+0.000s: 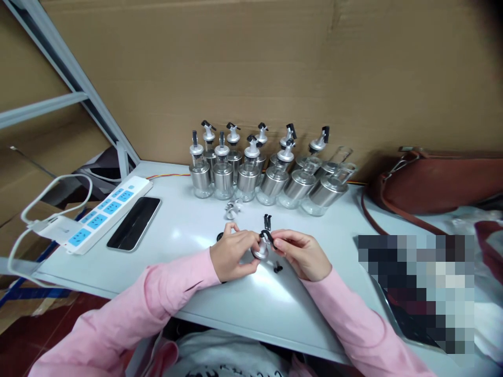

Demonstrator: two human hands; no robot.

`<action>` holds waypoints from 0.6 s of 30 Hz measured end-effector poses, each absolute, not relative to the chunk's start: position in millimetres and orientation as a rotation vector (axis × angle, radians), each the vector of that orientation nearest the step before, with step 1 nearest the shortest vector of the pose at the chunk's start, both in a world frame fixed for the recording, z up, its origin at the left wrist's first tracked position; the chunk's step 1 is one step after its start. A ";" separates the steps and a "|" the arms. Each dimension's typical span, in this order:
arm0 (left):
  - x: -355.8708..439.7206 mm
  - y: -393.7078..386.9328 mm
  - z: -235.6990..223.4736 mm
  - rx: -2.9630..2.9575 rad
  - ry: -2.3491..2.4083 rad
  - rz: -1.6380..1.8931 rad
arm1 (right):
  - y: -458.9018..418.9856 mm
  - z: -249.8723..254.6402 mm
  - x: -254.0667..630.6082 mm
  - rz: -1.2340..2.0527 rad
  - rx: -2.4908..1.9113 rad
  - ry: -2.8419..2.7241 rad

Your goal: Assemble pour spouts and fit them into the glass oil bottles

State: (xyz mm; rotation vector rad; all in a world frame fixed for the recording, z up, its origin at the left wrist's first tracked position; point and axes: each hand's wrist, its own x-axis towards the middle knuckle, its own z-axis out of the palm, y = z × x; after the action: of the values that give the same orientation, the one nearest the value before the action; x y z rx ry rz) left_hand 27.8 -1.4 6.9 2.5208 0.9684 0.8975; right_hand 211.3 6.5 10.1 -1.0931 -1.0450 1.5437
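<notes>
Between the fingers of my left hand (233,255) is a silver bottle pourer top (260,253). The thumb and fingertips of my right hand (305,253) pinch the black lever (269,237) at the top of that pourer. Just beyond my hands lie loose black levers (268,222) and a few silver spout pieces (232,210). A small black part (278,269) rests on the table below the pourer. Another black piece (219,236) is partly hidden behind my left hand.
Several glass bottles with steel sleeves (248,180) stand in two rows at the back, most topped with pourers. A power strip (108,212) and a phone (134,224) lie left. A brown bag (436,180) and a blurred-out patch (416,288) are right. Cardboard (251,63) walls the back.
</notes>
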 end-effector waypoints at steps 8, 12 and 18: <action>28.2 -0.7 7.5 2.466 0.941 0.932 | 4.6 8.0 211.5 1.590 -1.041 -1.051; 28.6 -0.7 8.1 2.456 0.895 1.012 | 4.7 7.9 210.6 1.606 -1.044 -1.009; 28.6 -1.8 5.7 2.452 0.897 1.069 | 5.2 8.1 210.4 1.661 -1.030 -1.009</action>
State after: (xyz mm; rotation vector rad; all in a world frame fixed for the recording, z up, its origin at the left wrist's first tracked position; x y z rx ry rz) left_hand 28.6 -1.8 5.7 2.4524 0.8971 1.0693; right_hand 210.4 5.2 8.1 -1.0300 -1.0088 1.6614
